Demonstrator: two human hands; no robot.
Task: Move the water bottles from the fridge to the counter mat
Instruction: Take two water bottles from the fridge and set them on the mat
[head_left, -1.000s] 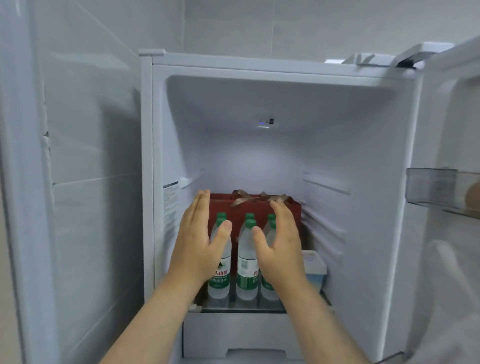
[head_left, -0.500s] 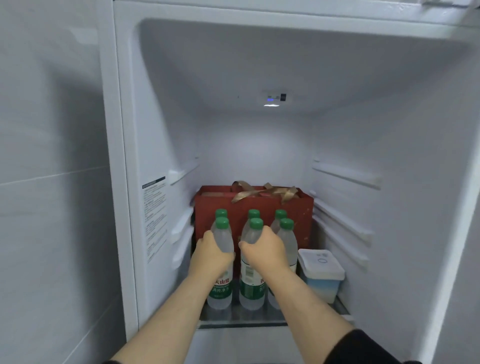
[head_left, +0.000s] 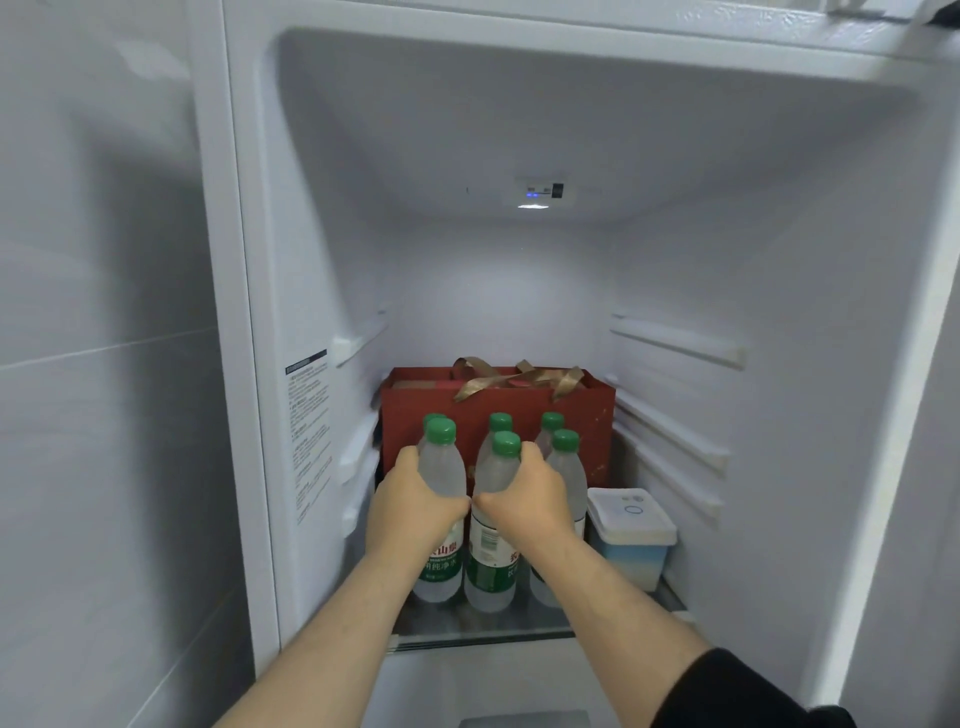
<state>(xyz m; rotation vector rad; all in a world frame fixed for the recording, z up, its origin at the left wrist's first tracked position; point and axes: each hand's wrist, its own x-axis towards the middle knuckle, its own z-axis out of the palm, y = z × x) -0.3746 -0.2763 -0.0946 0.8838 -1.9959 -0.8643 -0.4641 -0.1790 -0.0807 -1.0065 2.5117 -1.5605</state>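
Several clear water bottles with green caps and green labels stand in two rows on the fridge's glass shelf (head_left: 483, 631). My left hand (head_left: 410, 506) is wrapped around the front left bottle (head_left: 441, 467). My right hand (head_left: 527, 501) grips the front middle bottle (head_left: 493, 551). The front right bottle (head_left: 566, 467) stands free beside my right hand. Behind them only the caps of the back row (head_left: 500, 421) show. The counter mat is not in view.
A red gift bag (head_left: 592, 415) with gold ribbon handles stands behind the bottles. A white-lidded blue container (head_left: 631, 535) sits right of the bottles. Empty shelf rails (head_left: 675, 343) line both fridge walls. A tiled wall (head_left: 104, 364) lies to the left.
One second ago both hands were open in front of the bottles. They closed on the two front bottles, and the view has moved closer into the fridge.
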